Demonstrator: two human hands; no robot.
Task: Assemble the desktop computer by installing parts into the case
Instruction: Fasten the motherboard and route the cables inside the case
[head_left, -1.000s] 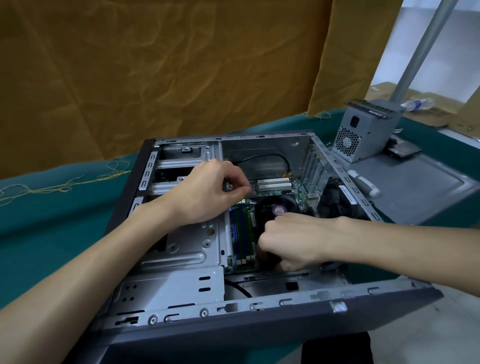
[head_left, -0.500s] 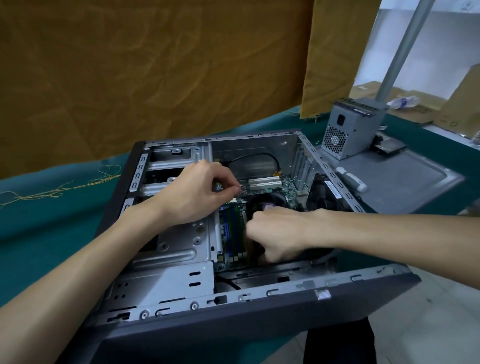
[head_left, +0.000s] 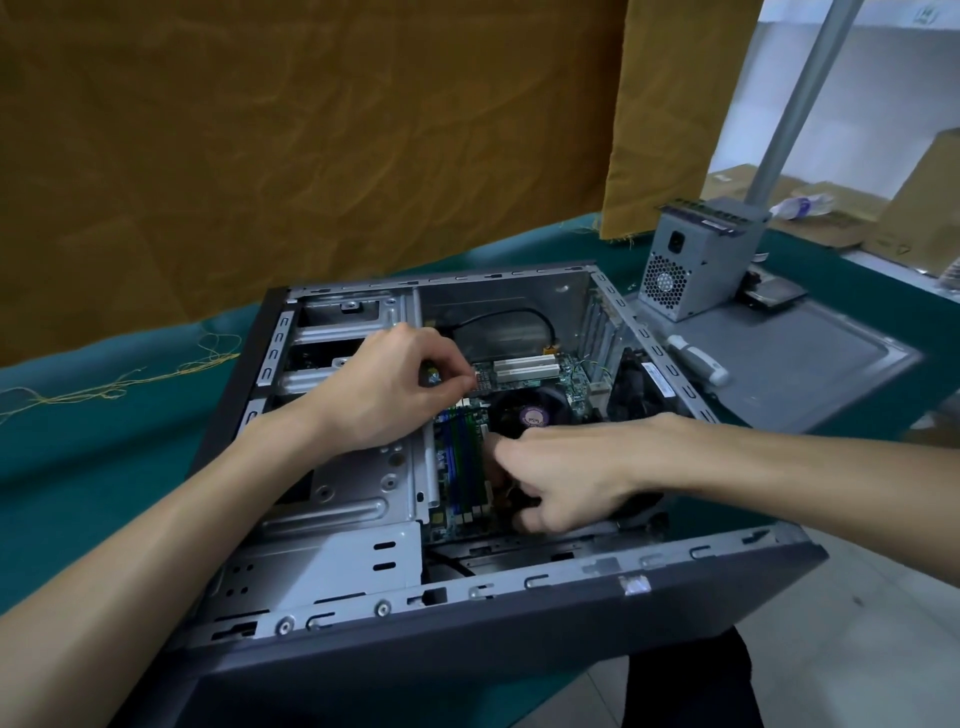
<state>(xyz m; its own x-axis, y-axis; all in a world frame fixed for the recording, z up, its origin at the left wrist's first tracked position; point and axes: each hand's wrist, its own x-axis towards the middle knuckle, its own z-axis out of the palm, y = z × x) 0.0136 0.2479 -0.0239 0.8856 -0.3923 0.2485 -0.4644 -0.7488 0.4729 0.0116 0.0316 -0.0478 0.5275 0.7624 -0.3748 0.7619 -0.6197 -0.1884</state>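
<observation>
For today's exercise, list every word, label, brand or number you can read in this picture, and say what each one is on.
Nothing reads clearly.
Purple sticker on the fan hub: print too blurred to read.
White label on the power supply: too small.
White sticker on the black part by the case wall: too small.
Small sign on the far wall: blurred.

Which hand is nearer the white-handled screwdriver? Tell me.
Right. The right hand works inside the case, on the screwdriver side; the left hand sits farther across, over the drive bays.
</observation>
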